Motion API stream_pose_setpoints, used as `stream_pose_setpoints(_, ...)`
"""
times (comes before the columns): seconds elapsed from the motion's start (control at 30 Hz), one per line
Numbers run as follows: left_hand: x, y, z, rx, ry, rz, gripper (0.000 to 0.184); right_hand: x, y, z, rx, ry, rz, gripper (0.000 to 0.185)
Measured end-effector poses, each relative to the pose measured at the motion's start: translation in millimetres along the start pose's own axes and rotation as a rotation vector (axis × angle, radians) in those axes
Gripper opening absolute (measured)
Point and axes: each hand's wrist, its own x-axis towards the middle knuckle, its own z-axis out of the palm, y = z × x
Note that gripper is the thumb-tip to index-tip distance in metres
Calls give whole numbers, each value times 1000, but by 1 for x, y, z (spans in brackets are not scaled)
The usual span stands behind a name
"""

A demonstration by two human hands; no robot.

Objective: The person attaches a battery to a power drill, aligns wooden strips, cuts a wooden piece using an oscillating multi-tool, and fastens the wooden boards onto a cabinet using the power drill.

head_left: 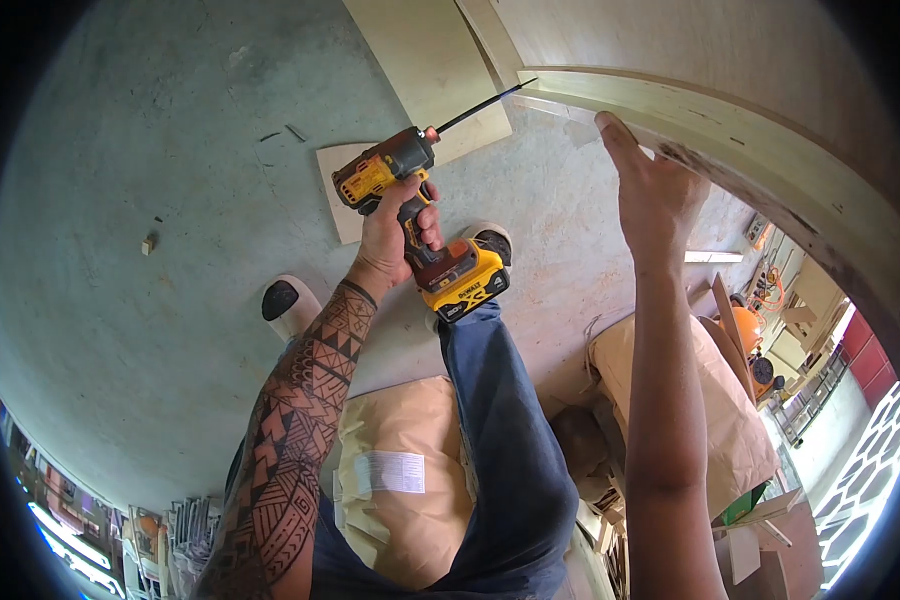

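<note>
My left hand (395, 235) is wrapped round the grip of a yellow and black cordless drill (385, 165), with a finger near the trigger. Its battery (465, 285) hangs at the bottom of the grip. A long dark bit (475, 108) runs from the chuck up to the right, its tip at the end of a pale wooden strip (660, 100); whether it has entered the wood I cannot tell. My right hand (660, 195) grips the strip from below, thumb along its face and the other fingers mostly hidden. The strip lies along a large wooden panel (710, 35).
Flat boards (430, 60) lie on the grey floor (150, 330) beyond the drill. Under me is a brown paper sack (410, 520), with another wrapped bundle (730, 400) to the right. Wood pieces, an orange object (745, 328) and cords crowd the right side. A small wood block (148, 245) lies left.
</note>
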Motion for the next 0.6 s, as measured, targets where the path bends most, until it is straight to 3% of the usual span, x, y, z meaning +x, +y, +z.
stream_pose_setpoints(0.6, -4, 4, 9, 5, 13, 25, 38, -26, -6, 6, -24, 24, -9, 28)
